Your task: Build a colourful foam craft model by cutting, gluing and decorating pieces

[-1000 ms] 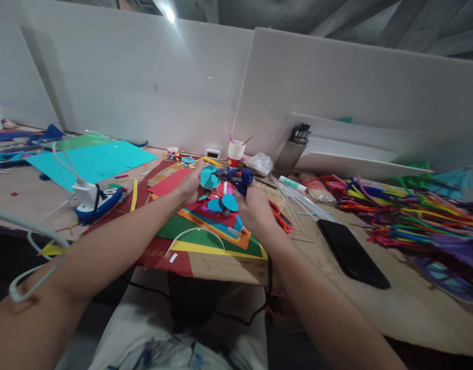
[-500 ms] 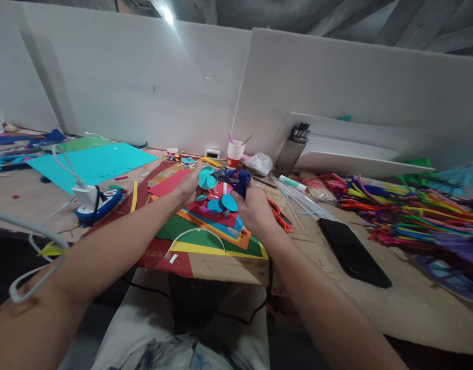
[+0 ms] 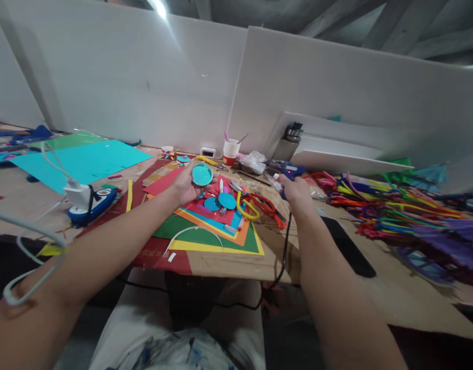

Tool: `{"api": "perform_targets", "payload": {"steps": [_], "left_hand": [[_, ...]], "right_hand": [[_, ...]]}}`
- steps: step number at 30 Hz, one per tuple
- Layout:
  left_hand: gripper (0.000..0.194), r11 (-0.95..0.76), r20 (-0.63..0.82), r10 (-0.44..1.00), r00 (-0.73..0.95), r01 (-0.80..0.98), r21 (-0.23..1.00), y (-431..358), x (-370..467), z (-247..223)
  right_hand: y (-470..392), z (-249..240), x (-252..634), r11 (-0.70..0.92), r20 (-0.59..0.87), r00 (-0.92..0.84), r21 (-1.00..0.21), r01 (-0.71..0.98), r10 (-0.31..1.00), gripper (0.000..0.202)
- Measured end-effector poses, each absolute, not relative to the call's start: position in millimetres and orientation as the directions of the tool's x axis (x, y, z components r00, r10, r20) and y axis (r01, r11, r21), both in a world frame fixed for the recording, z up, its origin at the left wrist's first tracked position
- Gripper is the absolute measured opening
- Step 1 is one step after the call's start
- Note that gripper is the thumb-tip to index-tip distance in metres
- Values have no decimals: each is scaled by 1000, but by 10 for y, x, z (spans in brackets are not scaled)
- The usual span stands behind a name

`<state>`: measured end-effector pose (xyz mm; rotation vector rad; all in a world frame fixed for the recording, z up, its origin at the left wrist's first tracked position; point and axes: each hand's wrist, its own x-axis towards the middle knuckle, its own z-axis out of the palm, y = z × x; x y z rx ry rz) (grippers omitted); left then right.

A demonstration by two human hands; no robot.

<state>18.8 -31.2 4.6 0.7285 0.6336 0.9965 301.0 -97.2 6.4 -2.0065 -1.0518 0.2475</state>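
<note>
My left hand (image 3: 185, 186) is closed around a small round teal cup (image 3: 202, 174), its open side facing me. My right hand (image 3: 299, 195) grips a blue hot glue gun (image 3: 293, 170), whose nozzle points left, away from the cup. The glue gun's black cord (image 3: 285, 246) hangs down from the hand. Between the hands, two teal paper discs (image 3: 227, 201) lie on a stack of coloured paper (image 3: 200, 234). Orange-handled scissors (image 3: 265, 204) and a bent yellow pipe cleaner (image 3: 247, 209) lie to the right of the discs.
A paper cup with sticks (image 3: 230, 153) and a dark bottle (image 3: 287, 144) stand towards the white panels. Colourful pipe cleaners (image 3: 398, 205) and a black phone (image 3: 347, 246) lie on the right. A power strip (image 3: 90, 208) and a teal sheet (image 3: 80, 164) are on the left.
My right hand has carried the glue gun from the cup out to the right. The scissors and yellow pipe cleaner show more fully now. My left hand still holds the cup, tilted towards me.
</note>
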Motion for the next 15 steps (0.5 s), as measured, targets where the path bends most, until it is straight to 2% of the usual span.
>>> {"api": "perform_targets", "payload": {"steps": [1, 3, 7, 9, 13, 15], "left_hand": [[51, 355, -142, 902, 408, -513, 781, -314, 186, 53], [53, 357, -141, 901, 411, -516, 778, -326, 178, 79], [45, 346, -121, 901, 418, -519, 782, -367, 144, 147], [39, 335, -106, 900, 422, -518, 787, -378, 127, 167], [32, 329, -84, 895, 438, -520, 789, -364, 115, 165], [28, 325, -64, 886, 459, -518, 791, -350, 118, 153]], "right_hand": [[-954, 50, 3091, -417, 153, 654, -659, 626, 741, 42], [-925, -1, 3192, -504, 113, 669, -570, 649, 735, 39], [-905, -137, 3222, -532, 82, 636, -473, 702, 767, 30], [-922, -159, 3200, -552, 87, 641, -427, 716, 763, 33], [-970, -67, 3032, -612, 228, 692, -334, 717, 685, 59], [-982, -16, 2842, -525, 327, 608, -311, 792, 723, 57]]}}
